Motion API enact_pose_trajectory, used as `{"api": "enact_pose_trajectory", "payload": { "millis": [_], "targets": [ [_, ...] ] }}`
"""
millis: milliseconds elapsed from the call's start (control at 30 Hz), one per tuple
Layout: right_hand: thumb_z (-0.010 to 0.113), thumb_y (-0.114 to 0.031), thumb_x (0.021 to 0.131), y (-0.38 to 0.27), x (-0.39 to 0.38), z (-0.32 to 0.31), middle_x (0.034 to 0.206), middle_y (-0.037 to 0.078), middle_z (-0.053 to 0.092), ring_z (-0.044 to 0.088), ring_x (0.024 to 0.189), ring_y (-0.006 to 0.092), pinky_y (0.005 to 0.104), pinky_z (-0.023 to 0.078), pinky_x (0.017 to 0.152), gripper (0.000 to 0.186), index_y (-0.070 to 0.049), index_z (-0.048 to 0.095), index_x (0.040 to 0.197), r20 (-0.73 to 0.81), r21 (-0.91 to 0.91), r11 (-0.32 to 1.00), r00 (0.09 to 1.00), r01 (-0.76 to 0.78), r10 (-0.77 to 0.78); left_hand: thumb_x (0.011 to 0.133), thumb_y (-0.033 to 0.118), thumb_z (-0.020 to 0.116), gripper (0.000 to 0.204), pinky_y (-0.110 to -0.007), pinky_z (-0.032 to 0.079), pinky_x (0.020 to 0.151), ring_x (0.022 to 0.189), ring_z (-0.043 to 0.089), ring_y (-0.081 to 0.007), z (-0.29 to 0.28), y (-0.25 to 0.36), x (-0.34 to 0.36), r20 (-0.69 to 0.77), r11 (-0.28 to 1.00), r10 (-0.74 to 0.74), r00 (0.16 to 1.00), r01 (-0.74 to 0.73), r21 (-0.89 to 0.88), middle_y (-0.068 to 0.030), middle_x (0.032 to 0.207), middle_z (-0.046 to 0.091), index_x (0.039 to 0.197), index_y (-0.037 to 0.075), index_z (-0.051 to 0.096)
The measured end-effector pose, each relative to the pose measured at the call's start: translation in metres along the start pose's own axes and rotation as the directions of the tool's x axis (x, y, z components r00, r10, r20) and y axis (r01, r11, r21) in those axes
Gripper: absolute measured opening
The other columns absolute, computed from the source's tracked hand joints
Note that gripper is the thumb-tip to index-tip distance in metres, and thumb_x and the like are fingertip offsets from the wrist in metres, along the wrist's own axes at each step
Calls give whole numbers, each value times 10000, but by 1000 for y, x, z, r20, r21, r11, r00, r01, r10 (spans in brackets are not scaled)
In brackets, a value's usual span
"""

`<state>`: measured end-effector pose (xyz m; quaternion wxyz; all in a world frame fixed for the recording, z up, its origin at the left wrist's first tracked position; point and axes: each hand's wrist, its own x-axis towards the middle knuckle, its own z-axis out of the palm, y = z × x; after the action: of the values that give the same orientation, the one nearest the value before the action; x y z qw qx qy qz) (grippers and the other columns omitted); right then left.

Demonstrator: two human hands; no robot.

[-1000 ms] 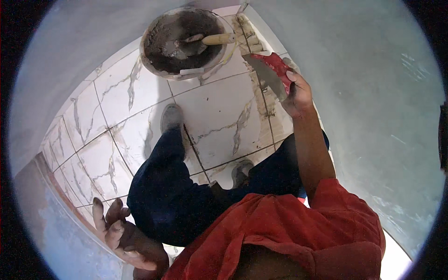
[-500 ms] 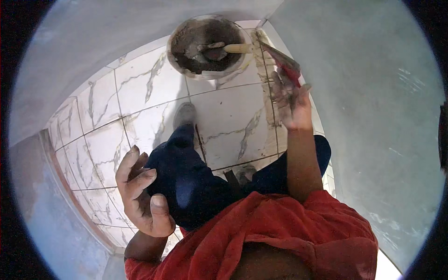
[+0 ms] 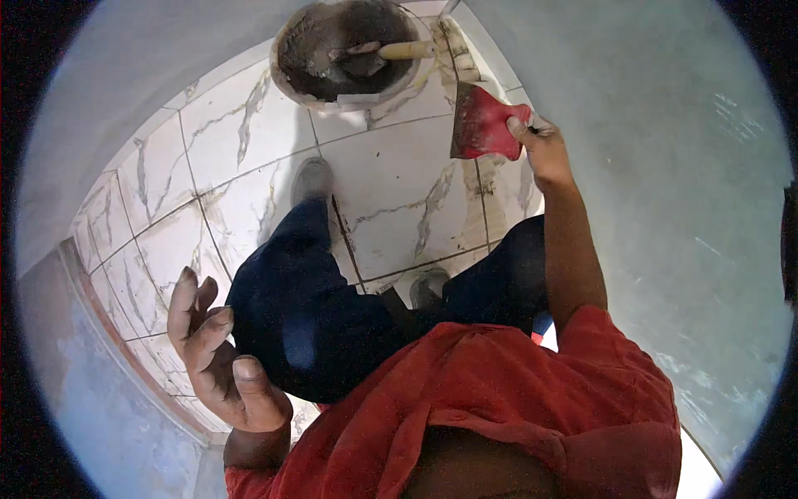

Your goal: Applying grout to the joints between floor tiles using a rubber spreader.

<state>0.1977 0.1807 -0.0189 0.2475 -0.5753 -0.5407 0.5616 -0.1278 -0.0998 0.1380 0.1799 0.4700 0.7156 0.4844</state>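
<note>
My right hand (image 3: 544, 150) grips a wide red scraper (image 3: 490, 121) by its handle end, thumb on top. The scraper's blade edge is smeared with grey and points left, over the tiles. Away on the left, my left hand (image 3: 218, 349) is raised with its fingers apart and slightly curled; it holds nothing. Beyond the scraper, a round bucket (image 3: 391, 101) contains dark grey mortar. A trowel (image 3: 407, 51) with a pale handle rests in that mix, its blade partly buried.
White marbled tiles (image 3: 399, 175) with dirty joints cover the floor, and mortar smears run along the right side. A smooth grey wall (image 3: 648, 183) rises close on my right. Another wall (image 3: 108, 391) stands at the left. My shoes (image 3: 312, 181) are on the tiles.
My right hand has turned, swinging the red scraper from against the right wall to over the floor with its blade leftward. The left hand stays open, slightly further left and lower in view.
</note>
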Motion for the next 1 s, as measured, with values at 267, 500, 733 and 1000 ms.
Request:
{"api": "enact_pose_trajectory", "payload": {
  "millis": [267,500,733,1000],
  "targets": [
    [672,-298,873,43,39,-11,1094,40,627,623,901,130,309,521,808,496,-40,507,1262,102,166,935,948,-314,301,929,483,494,441,-443,405,973,1212,468,-359,-6,-4,0,13,992,-90,996,89,88,-217,1407,395,1187,129,546],
    [726,-61,772,117,129,-39,1038,60,664,622,935,158,317,508,823,430,-26,582,1176,353,-405,913,916,-36,193,973,431,351,474,-469,461,913,1182,485,-419,-19,-8,-11,16,946,-155,988,144,291,-334,1364,382,1148,23,515],
    [576,56,807,141,202,16,975,45,645,589,911,134,276,455,867,308,-29,600,1102,608,-556,796,770,239,194,999,381,316,470,-421,484,895,1163,527,-356,-64,-2,-31,-207,680,-478,853,509,528,-238,1405,407,1082,-31,529],
    [694,-150,753,153,236,34,919,146,687,670,839,281,399,529,789,375,-71,624,1113,689,-644,539,717,543,101,1004,491,233,571,-365,552,816,1074,608,-293,-42,-3,-8,134,703,-324,937,143,697,-267,1284,491,1153,48,560]
  ]
}}
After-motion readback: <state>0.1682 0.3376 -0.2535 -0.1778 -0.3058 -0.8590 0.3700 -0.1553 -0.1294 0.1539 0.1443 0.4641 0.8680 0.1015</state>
